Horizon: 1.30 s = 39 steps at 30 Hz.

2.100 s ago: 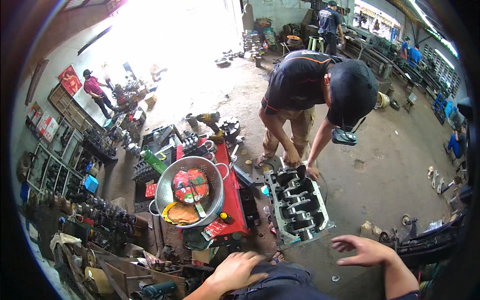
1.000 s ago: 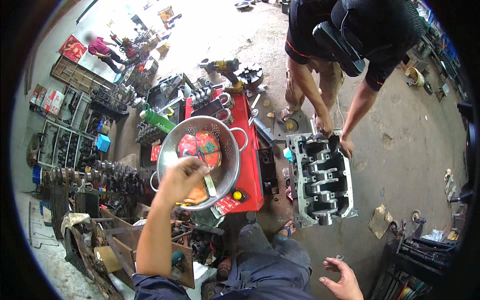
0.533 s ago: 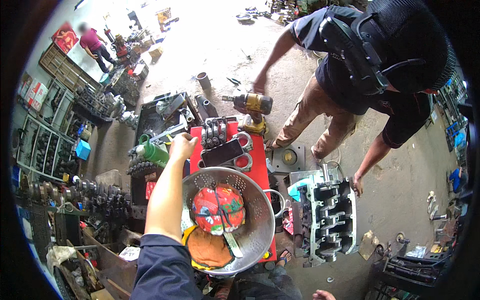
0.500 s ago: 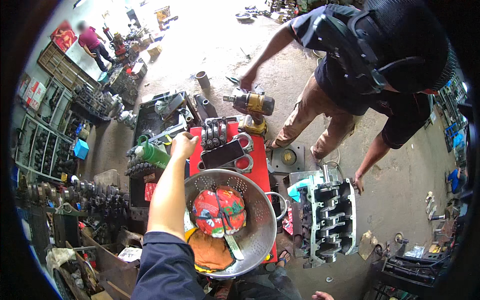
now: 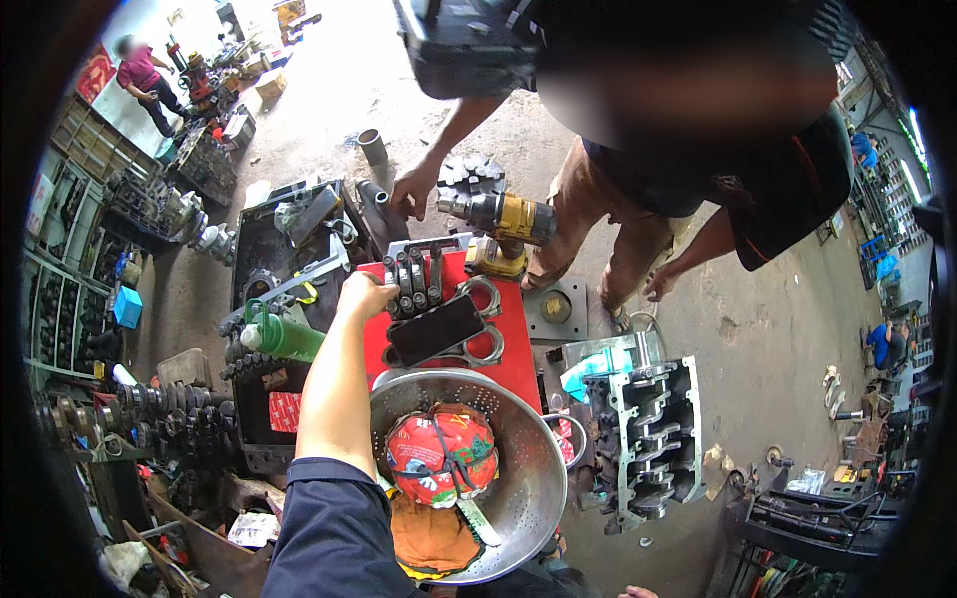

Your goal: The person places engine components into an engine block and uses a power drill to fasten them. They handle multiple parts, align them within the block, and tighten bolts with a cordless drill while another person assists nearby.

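Note:
My left hand (image 5: pixel 365 296) reaches over the red tabletop (image 5: pixel 513 344), fingers curled against the near left end of a row of dark metal bearing caps (image 5: pixel 414 279); the fingertips are partly hidden. Just right of it lies a black phone (image 5: pixel 436 330) across metal connecting rods (image 5: pixel 482 346). Under my forearm stands a perforated steel colander (image 5: pixel 533 439) holding a red patterned cloth bundle (image 5: pixel 442 453) tied with dark strips, an orange cloth (image 5: pixel 434 533) and a pale flat strip (image 5: pixel 478 521). Only a sliver of my right hand (image 5: pixel 638 592) shows at the lower edge.
A yellow-black impact wrench (image 5: pixel 508 217) stands at the table's far end, near a co-worker's hand (image 5: pixel 411 191). On the right is an engine block with crankshaft (image 5: pixel 653 439). A black tray (image 5: pixel 254 329) of tools and a green bottle (image 5: pixel 284 336) are on the left.
My left hand has come closer to the bearing caps. The co-worker has leaned in, moving one hand left from behind the impact wrench and lifting the other off the engine block.

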Motion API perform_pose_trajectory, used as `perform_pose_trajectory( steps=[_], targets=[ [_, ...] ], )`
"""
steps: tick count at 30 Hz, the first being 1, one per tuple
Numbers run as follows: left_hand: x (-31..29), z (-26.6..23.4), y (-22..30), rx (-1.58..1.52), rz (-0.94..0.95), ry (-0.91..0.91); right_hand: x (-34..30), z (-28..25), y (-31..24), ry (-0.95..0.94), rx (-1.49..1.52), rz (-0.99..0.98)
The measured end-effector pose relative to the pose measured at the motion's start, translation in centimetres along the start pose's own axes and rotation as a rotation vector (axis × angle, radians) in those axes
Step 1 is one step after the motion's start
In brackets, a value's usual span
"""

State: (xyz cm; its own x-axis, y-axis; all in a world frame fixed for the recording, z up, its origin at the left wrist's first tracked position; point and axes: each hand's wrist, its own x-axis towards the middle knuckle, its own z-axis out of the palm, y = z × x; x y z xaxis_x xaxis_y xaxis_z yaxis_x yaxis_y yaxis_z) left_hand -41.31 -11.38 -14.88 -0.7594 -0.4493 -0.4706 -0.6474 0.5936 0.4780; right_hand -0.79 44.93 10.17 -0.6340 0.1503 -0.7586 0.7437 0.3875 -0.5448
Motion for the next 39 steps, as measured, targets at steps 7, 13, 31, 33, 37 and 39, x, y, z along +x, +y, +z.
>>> perform_pose_trajectory(
  steps=[7, 13, 31, 33, 37, 39],
  targets=[
    [0.1, 0.1, 3.7, 0.223, -0.08, 0.049, 0.1, 0.3, -1.1, 0.043, -0.002, 0.005],
    [0.0, -0.5, 4.7, 0.308, -0.089, -0.01, 0.2, 0.5, -1.0, 0.058, 0.015, 0.024],
    [-8.2, -7.3, -0.8, 0.199, 0.035, 0.404, 1.5, -1.2, 1.2, -0.024, 0.041, -0.033],
    [-12.8, -9.2, -0.6, 0.135, 0.091, 0.432, 1.9, -1.7, 0.7, -0.045, 0.005, -0.068],
    [-22.9, -12.3, 0.9, -0.055, 0.111, 0.338, 3.0, -3.0, 0.4, -0.014, -0.074, -0.178],
    [-28.2, -13.0, 2.1, -0.163, 0.171, 0.286, 4.3, -3.7, 0.5, -0.051, -0.107, -0.306]
  ],
)
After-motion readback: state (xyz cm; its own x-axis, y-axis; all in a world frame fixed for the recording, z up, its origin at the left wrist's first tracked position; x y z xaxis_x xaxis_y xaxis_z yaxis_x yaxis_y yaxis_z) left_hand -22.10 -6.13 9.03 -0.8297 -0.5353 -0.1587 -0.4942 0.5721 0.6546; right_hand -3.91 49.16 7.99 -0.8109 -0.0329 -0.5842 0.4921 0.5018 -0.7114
